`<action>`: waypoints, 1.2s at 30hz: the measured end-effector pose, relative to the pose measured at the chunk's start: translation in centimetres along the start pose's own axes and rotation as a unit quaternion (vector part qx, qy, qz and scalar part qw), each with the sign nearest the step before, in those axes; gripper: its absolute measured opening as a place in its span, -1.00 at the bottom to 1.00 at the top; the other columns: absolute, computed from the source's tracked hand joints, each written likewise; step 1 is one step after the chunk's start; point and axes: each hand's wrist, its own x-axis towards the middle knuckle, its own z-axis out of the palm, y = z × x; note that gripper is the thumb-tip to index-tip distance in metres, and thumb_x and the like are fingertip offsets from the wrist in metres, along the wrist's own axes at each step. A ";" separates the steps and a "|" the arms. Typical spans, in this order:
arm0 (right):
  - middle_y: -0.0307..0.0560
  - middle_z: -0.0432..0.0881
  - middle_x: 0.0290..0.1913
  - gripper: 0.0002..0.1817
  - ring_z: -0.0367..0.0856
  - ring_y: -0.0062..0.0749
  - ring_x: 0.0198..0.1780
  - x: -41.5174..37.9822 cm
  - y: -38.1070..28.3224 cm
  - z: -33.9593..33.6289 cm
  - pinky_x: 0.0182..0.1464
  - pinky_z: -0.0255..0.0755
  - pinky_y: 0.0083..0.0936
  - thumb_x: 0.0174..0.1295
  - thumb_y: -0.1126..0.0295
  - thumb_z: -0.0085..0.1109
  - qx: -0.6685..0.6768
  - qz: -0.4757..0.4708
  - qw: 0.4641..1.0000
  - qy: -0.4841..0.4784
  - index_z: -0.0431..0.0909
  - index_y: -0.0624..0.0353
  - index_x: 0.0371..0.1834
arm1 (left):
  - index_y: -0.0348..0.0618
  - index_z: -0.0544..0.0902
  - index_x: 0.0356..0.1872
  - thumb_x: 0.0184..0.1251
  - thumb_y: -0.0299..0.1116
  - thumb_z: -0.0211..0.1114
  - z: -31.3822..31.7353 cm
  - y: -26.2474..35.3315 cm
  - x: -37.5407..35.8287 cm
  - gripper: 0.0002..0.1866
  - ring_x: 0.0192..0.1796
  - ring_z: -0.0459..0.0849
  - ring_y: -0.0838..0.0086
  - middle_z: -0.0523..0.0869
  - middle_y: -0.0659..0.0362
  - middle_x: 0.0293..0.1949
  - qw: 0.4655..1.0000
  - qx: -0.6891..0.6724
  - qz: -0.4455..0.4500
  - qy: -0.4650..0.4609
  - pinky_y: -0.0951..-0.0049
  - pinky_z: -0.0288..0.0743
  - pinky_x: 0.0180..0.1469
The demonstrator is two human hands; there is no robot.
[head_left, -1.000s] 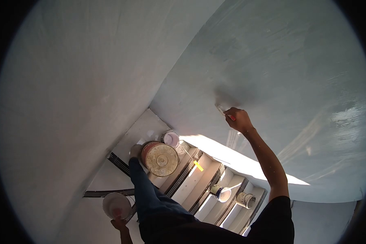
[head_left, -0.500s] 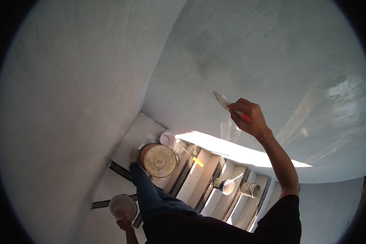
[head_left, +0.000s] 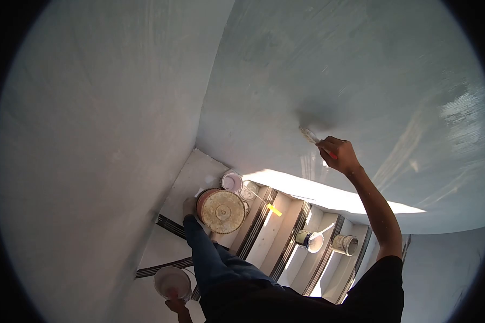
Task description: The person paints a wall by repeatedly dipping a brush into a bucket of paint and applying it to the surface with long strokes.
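Observation:
My right hand [head_left: 339,154] is closed around a paintbrush [head_left: 309,135] with a red end on its handle. The pale, paint-covered bristles point up and left, close over the grey-green wall [head_left: 355,81], and a soft shadow falls beside them. Low in the view, my left hand [head_left: 176,306] grips the near rim of a pale bucket [head_left: 160,282], which hangs at my side by the steps. Part of those fingers is hidden by the bucket.
A large lidded drum [head_left: 224,211] stands near my foot, with a small pink bucket [head_left: 231,182] beside it. Stairs [head_left: 267,231] with dark striped edges descend to the right, carrying two paint cans [head_left: 310,241]. A yellow-ended tool [head_left: 275,210] lies nearby. Another wall [head_left: 102,118] rises at left.
The brush and my right hand have shifted slightly right and down in view, and the brush's shadow now shows on the wall. The whole scene has slid a little right. Both grips are unchanged.

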 end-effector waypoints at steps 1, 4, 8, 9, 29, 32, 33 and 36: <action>-0.15 0.76 -0.27 -0.81 0.76 -0.23 -0.38 -0.2 -0.4 -3.3 -0.35 0.62 -0.41 0.14 0.52 0.40 -0.007 -0.001 1.000 0.013 0.76 0.11 -0.16 | -0.36 0.44 -0.34 -0.01 0.02 0.60 0.1 -0.1 0.8 -0.36 -0.49 0.67 0.24 0.62 -0.07 -0.41 1.000 0.018 0.015 0.016 0.29 0.52 -0.62; -0.19 0.74 -0.31 -0.81 0.75 -0.32 -0.40 -0.2 -1.4 -11.7 -0.39 0.60 -0.43 0.14 0.57 0.37 -0.047 -0.012 0.996 0.074 0.74 0.11 -0.18 | -0.39 0.45 -0.36 -0.02 0.17 0.60 -0.7 1.2 -0.5 -0.26 -0.49 0.66 0.23 0.64 -0.08 -0.40 0.999 -0.005 -0.002 -0.047 0.25 0.55 -0.61; -0.05 0.74 -0.33 -0.78 0.77 -0.28 -0.40 -0.1 -4.1 -17.9 -0.35 0.64 -0.43 0.13 0.65 0.33 -0.066 0.012 0.987 0.144 0.75 0.16 -0.17 | -0.38 0.45 -0.41 -0.07 0.28 0.62 -0.2 1.1 0.1 -0.19 -0.41 0.68 0.21 0.65 -0.05 -0.42 0.998 0.041 0.036 -0.043 0.21 0.60 -0.51; -0.06 0.74 -0.33 -0.79 0.76 -0.28 -0.41 -0.2 -4.8 -17.5 -0.36 0.63 -0.42 0.12 0.64 0.33 -0.043 0.017 0.989 0.139 0.75 0.16 -0.18 | -0.37 0.45 -0.43 -0.08 0.31 0.62 0.0 1.0 0.2 -0.18 -0.39 0.68 0.21 0.65 -0.04 -0.43 0.996 0.059 0.047 -0.038 0.19 0.61 -0.47; -0.18 0.77 -0.22 -0.76 0.78 -0.29 -0.29 -7.2 2.6 -3.3 -0.35 0.65 -0.41 0.06 0.54 0.41 -0.027 0.012 0.999 0.044 0.75 0.06 -0.18 | -0.35 0.49 -0.47 0.04 -0.38 0.50 -0.1 5.2 -0.2 -0.67 -0.69 0.51 0.35 0.57 0.02 -0.58 0.988 -0.119 0.049 -0.089 0.37 0.40 -0.71; -0.15 0.76 -0.23 -0.75 0.80 -0.34 -0.25 -7.1 0.5 -13.1 -0.36 0.66 -0.46 0.05 0.61 0.43 -0.103 0.003 0.985 0.137 0.76 0.09 -0.19 | -0.40 0.54 -0.51 0.02 -0.41 0.51 0.7 7.3 -0.1 -0.70 -0.71 0.50 0.35 0.57 0.03 -0.61 0.994 -0.067 0.028 -0.081 0.35 0.39 -0.72; -0.15 0.76 -0.22 -0.74 0.81 -0.38 -0.24 -7.1 -0.5 -16.1 -0.36 0.66 -0.48 0.05 0.62 0.44 -0.130 0.011 0.977 0.169 0.77 0.09 -0.18 | -0.42 0.53 -0.49 0.01 -0.42 0.50 0.6 7.9 -0.4 -0.70 -0.71 0.51 0.34 0.57 0.02 -0.61 0.997 -0.024 0.014 -0.075 0.33 0.40 -0.71; -0.11 0.74 -0.23 -0.68 0.82 -0.37 -0.21 -6.8 -2.3 -22.3 -0.32 0.68 -0.50 0.06 0.67 0.42 -0.199 0.015 0.933 0.298 0.80 0.06 -0.12 | -0.48 0.51 -0.46 -0.05 -0.44 0.52 1.1 7.7 -0.6 -0.66 -0.71 0.53 0.29 0.58 -0.01 -0.60 0.993 -0.012 0.075 -0.089 0.26 0.43 -0.70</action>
